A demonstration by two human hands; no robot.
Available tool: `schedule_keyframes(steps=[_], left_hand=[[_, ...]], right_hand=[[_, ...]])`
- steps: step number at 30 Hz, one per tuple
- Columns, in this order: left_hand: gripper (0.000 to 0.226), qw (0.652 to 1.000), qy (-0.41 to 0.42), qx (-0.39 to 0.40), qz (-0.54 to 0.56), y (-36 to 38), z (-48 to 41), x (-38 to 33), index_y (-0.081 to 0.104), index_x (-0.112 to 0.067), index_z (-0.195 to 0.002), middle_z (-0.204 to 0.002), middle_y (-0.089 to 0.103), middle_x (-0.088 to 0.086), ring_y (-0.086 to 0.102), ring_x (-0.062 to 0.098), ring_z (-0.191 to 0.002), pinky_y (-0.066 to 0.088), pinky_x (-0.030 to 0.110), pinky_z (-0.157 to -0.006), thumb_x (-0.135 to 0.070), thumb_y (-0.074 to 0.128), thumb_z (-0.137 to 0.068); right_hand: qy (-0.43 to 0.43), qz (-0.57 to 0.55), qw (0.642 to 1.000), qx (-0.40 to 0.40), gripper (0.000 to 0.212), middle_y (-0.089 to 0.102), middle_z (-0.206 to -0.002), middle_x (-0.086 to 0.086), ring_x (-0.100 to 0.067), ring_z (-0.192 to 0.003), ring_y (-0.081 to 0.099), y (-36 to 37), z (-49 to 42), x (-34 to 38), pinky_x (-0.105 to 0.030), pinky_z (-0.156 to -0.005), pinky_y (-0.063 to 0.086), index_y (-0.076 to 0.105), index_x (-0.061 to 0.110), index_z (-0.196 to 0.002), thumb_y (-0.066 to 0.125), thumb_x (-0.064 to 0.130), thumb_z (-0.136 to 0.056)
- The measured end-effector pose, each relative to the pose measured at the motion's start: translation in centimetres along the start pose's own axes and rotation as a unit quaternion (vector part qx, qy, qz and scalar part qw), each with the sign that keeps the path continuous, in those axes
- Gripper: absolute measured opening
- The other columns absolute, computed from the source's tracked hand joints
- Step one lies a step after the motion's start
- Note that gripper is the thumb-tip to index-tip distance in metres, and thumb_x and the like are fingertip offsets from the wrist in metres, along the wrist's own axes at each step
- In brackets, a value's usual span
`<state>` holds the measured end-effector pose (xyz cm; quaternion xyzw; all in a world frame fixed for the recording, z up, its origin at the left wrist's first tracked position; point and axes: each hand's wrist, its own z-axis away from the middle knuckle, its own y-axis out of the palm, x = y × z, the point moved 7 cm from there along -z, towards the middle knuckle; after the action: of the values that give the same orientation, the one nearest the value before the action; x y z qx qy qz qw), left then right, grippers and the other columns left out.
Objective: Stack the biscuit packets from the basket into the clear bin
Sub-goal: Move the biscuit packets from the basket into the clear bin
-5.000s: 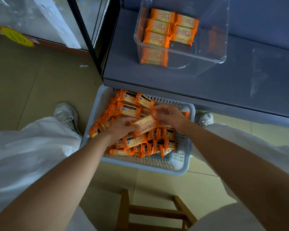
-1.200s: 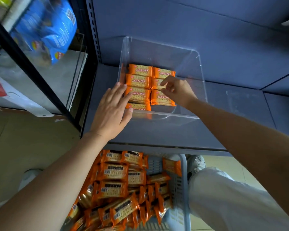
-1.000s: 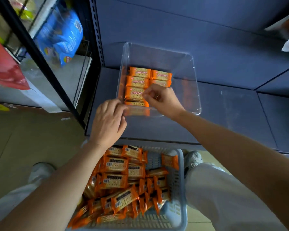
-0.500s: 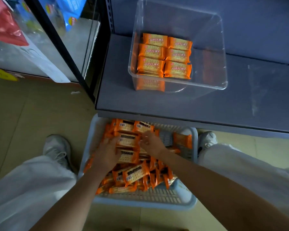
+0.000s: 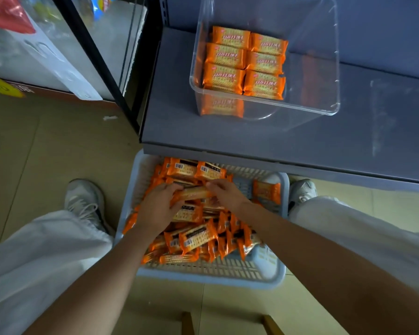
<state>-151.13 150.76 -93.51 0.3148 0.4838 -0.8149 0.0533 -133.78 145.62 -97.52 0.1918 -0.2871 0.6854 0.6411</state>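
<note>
Orange foil biscuit packet (image 5: 196,193) pinched at its ends between left hand (image 5: 160,207) and right hand (image 5: 225,193), above loose packets heaped in pale slatted plastic basket (image 5: 211,272) on the floor, clear plastic bin (image 5: 319,68) on grey shelf (image 5: 276,141) holding six stacked packets

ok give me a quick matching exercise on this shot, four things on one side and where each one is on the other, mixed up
Things:
1. clear bin
2. basket
3. packet between both hands
4. lone packet

Places:
a. on the floor, between the shoes
b. on the grey shelf
c. apart from the pile, by the basket's right wall
d. over the pile, the left hand and the right hand at its ends

Pairs: 1-b, 2-a, 3-d, 4-c
</note>
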Motion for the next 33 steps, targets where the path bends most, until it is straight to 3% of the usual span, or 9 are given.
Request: schedule_keyframes(steps=[5, 8, 10, 16, 18, 21, 25, 30, 33], left_hand=[[0.028, 0.989, -0.06, 0.058, 0.123, -0.6, 0.1, -0.7, 0.064, -0.019, -0.114, -0.11, 0.052, -0.002, 0.051, 0.012, -0.099, 0.037, 0.025, -0.08, -0.037, 0.051, -0.097], [0.022, 0.923, -0.156, 0.087, 0.341, -0.6, 0.8, -0.7, 0.063, -0.018, -0.108, -0.108, 0.065, -0.001, 0.062, 0.016, -0.1, 0.05, 0.03, -0.085, -0.034, 0.057, -0.094], [0.018, 0.89, -0.184, 0.098, 0.405, -0.6, 1.2, -0.7, 0.061, -0.021, -0.108, -0.107, 0.067, 0.0, 0.064, 0.016, -0.1, 0.052, 0.029, -0.082, -0.023, 0.065, -0.09], [0.027, 0.853, -0.238, 0.111, 0.45, -0.2, 2.0, -0.2, 0.06, -0.015, -0.116, -0.111, 0.067, 0.006, 0.069, 0.02, -0.093, 0.057, 0.031, -0.083, -0.016, 0.065, -0.09], [0.031, 0.847, -0.245, 0.114, 0.458, -0.1, 2.1, -0.1, 0.057, -0.014, -0.12, -0.106, 0.067, 0.008, 0.07, 0.019, -0.084, 0.058, 0.03, -0.079, -0.012, 0.065, -0.09], [0.029, 0.878, -0.219, 0.149, 0.398, -0.2, 2.1, -0.8, 0.056, -0.024, -0.117, -0.098, 0.067, 0.002, 0.066, 0.015, -0.079, 0.055, 0.024, -0.074, -0.011, 0.062, -0.091], [0.029, 0.887, -0.195, 0.172, 0.382, 0.2, 2.1, -1.9, 0.06, -0.023, -0.115, -0.1, 0.069, 0.003, 0.067, 0.014, -0.083, 0.056, 0.022, -0.075, -0.014, 0.067, -0.088], [0.038, 0.881, -0.236, 0.157, 0.378, 0.3, 2.4, -1.1, 0.057, -0.023, -0.118, -0.109, 0.064, -0.002, 0.061, 0.013, -0.099, 0.048, 0.025, -0.08, -0.029, 0.072, -0.084], [0.03, 0.867, -0.238, 0.199, 0.39, 1.2, 3.3, -1.2, 0.063, -0.016, -0.113, -0.107, 0.071, 0.0, 0.068, 0.015, -0.097, 0.052, 0.031, -0.087, -0.026, 0.07, -0.086]], right_hand=[[-0.064, 0.039, 0.997, 0.021, 0.041, 0.065, -0.111, -0.004, -0.018, -0.1, 0.063, -1.5, 1.8, 1.5, -0.029, -0.077, 0.053, 0.06, 0.016, -0.118, 0.056, 0.047, -0.092], [-0.067, 0.048, 0.996, 0.023, 0.035, 0.069, -0.101, -0.011, -0.02, -0.088, 0.064, -2.1, 2.1, 1.4, -0.043, -0.084, 0.053, 0.066, 0.008, -0.103, 0.065, 0.04, -0.088], [-0.053, 0.002, 0.998, 0.037, 0.034, 0.069, -0.102, -0.012, -0.02, -0.086, 0.066, -2.1, 2.3, 1.3, -0.044, -0.087, 0.053, 0.063, 0.003, -0.105, 0.066, 0.032, -0.089], [-0.029, -0.038, 0.995, 0.092, 0.035, 0.068, -0.102, -0.007, -0.011, -0.077, 0.069, -1.0, 3.3, 1.2, -0.022, -0.067, 0.057, 0.054, -0.001, -0.114, 0.065, 0.021, -0.089], [-0.031, -0.01, 0.994, 0.107, 0.033, 0.065, -0.11, -0.005, -0.01, -0.087, 0.067, -0.8, 3.6, 1.2, -0.021, -0.071, 0.054, 0.055, 0.008, -0.115, 0.067, 0.023, -0.088], [-0.07, 0.034, 0.991, 0.11, 0.042, 0.06, -0.122, 0.001, -0.011, -0.109, 0.058, -0.5, 3.5, 1.7, -0.019, -0.083, 0.048, 0.055, 0.019, -0.125, 0.07, 0.024, -0.086], [-0.114, 0.061, 0.983, 0.133, 0.031, 0.068, -0.097, 0.004, -0.011, -0.093, 0.064, 0.4, 3.5, 2.7, -0.03, -0.085, 0.054, 0.062, 0.027, -0.113, 0.072, 0.018, -0.084], [-0.086, -0.008, 0.993, 0.085, 0.014, 0.065, -0.085, -0.003, -0.013, -0.075, 0.065, -0.6, 3.2, 2.9, -0.027, -0.074, 0.057, 0.057, 0.011, -0.096, 0.067, 0.008, -0.087], [-0.049, -0.104, 0.992, 0.058, 0.025, 0.069, -0.092, -0.013, -0.021, -0.078, 0.069, -1.2, 3.2, 2.3, -0.029, -0.073, 0.059, 0.052, 0.002, -0.107, 0.067, 0.005, -0.087]])
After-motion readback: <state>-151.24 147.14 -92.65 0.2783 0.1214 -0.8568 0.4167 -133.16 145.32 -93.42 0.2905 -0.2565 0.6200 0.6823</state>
